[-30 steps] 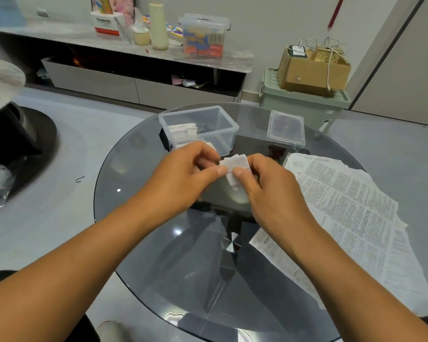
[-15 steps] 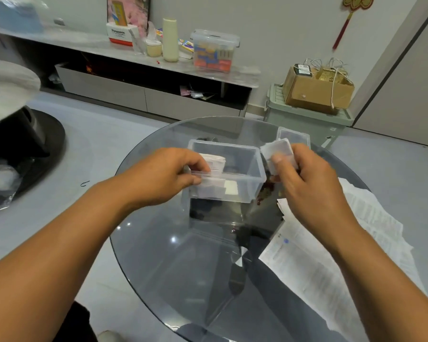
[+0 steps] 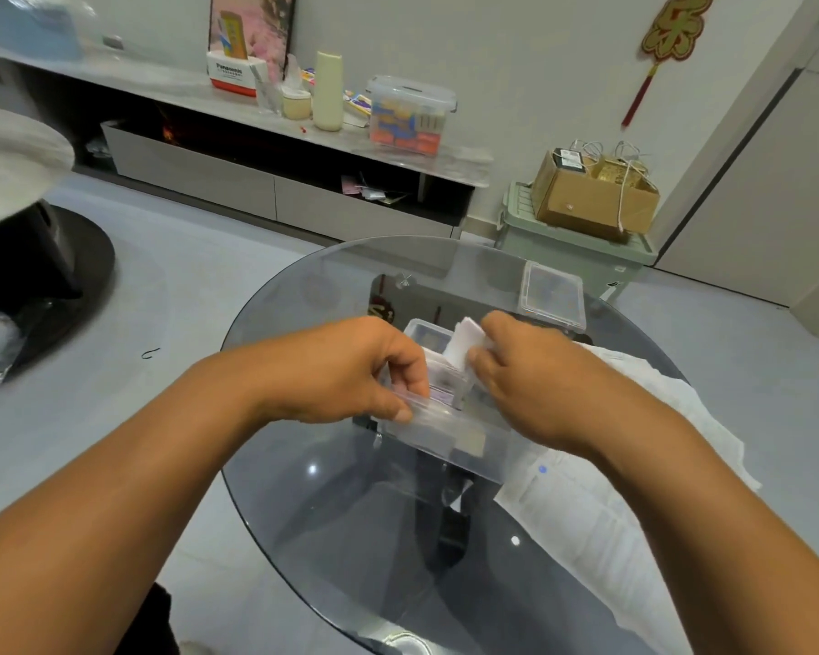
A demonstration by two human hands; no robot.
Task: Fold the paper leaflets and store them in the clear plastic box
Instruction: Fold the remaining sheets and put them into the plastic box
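A clear plastic box point(image 3: 450, 439) stands on the round glass table point(image 3: 327, 489), near its middle. My left hand point(image 3: 365, 371) grips the box's near-left rim, thumb outside and fingers curled over the edge. My right hand point(image 3: 526, 375) pinches a small folded white leaflet point(image 3: 464, 345) and holds it over the box's open top. Other folded leaflets point(image 3: 440, 382) stand inside the box, partly hidden by my hands. Unfolded printed leaflets point(image 3: 601, 503) lie spread on the table's right side under my right forearm.
The box's clear lid point(image 3: 552, 295) lies at the table's far right. Beyond the table stand a green bin point(image 3: 573, 257) with a cardboard carton point(image 3: 592, 196) on it and a long low cabinet point(image 3: 266, 182) along the wall. A dark round base point(image 3: 43, 276) stands left.
My right hand has carried the folded leaflet leftward, from beside the box to over its opening. My left hand keeps its grip on the rim. The camera has tilted up.
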